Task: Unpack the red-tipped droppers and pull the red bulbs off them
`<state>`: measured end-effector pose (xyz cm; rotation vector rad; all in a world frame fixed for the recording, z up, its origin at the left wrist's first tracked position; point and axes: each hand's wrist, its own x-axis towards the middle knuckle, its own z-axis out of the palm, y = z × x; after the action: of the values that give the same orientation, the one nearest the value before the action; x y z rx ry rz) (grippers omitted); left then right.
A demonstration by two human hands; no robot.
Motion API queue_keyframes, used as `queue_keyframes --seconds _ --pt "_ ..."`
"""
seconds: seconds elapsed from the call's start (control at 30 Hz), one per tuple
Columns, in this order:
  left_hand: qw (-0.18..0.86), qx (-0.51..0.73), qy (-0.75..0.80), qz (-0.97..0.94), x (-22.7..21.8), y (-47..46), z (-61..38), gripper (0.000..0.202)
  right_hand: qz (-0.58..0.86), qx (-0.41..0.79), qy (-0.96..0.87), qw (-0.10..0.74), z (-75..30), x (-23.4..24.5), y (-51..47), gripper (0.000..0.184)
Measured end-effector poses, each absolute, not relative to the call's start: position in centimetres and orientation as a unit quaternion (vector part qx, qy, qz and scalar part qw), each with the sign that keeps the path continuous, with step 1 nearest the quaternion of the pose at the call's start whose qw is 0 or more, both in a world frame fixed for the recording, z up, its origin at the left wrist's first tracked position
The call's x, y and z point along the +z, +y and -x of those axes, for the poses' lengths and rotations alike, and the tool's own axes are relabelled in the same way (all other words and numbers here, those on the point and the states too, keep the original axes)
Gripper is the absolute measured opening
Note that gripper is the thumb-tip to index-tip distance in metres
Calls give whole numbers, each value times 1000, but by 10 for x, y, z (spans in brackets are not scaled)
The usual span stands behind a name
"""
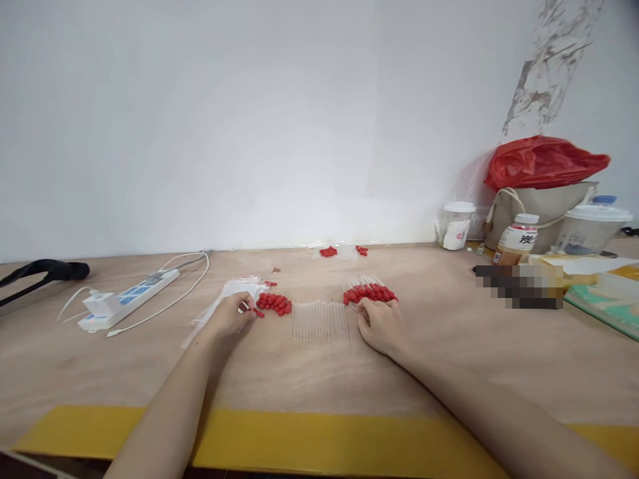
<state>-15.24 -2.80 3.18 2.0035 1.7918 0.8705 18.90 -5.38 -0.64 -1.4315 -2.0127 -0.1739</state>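
Note:
My left hand point(233, 313) is closed in a pinch on a small red piece point(258, 313), at the left end of a pile of red caps point(273, 303). Beside that pile, a row of thin clear sticks point(320, 320) lies side by side on the table. My right hand point(380, 324) has its fingers curled together just below a bundle of thin sticks with red ends point(368, 291). Whatever its fingertips hold is hidden from this angle. Under and behind my left hand is a clear plastic bag point(219, 307).
Small red pieces point(328, 251) lie on plastic by the wall. At left are a white power strip point(134, 299), a charging cable and a black strap point(50, 269). To the right stand a lidded cup point(456, 226), a bottle point(518, 241) and a bag topped with red plastic point(546, 163).

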Motion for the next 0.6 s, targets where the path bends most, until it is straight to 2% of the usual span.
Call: queue_keyframes --seconds 0.17,0.43,0.6 --pt "119 326 625 -700 21 -15 156 22 522 -62 -786 325 -183 -7 -58 13" --pt "108 321 656 -674 27 -20 161 16 493 -38 -806 324 -181 -2 -66 33" --pt "-81 380 653 -650 34 -22 153 6 494 -19 -797 348 -186 -3 -60 28"
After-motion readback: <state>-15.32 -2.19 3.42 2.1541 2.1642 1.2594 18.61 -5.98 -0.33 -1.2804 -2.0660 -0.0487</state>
